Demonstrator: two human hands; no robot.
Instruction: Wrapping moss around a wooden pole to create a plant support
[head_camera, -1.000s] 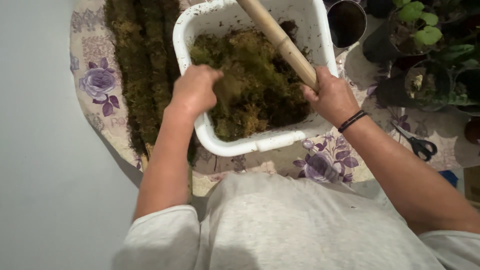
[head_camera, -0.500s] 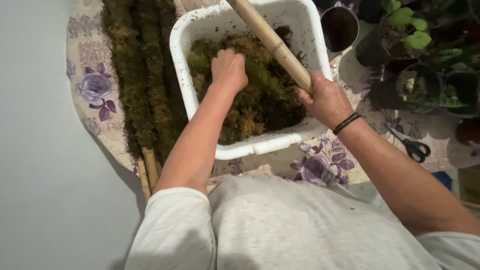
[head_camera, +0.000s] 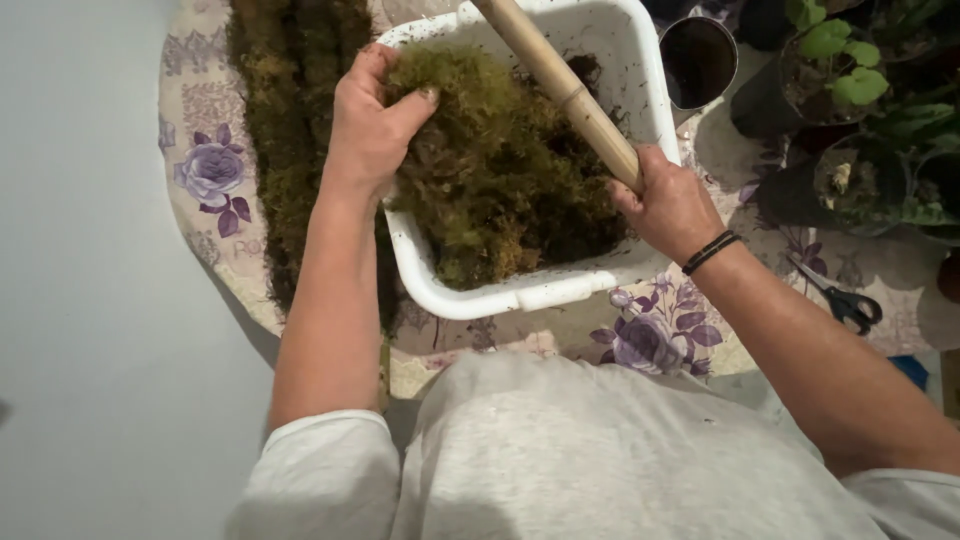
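Moss clump (head_camera: 490, 160) sat in the white tub (head_camera: 640, 60), piled toward its near-left corner. My left hand (head_camera: 372, 125) gripped the clump's left edge at the tub rim, fingers (head_camera: 412, 105) clenched into it. My right hand (head_camera: 668, 205) was closed around a bamboo pole (head_camera: 560, 85), which ran diagonally over the tub's right side. Left of the tub: long moss strips (head_camera: 290, 130) on the floral cloth (head_camera: 205, 170). Right of the tub: a dark empty pot (head_camera: 700, 60), potted plants (head_camera: 840, 75), and scissors (head_camera: 845, 300) nearer me.
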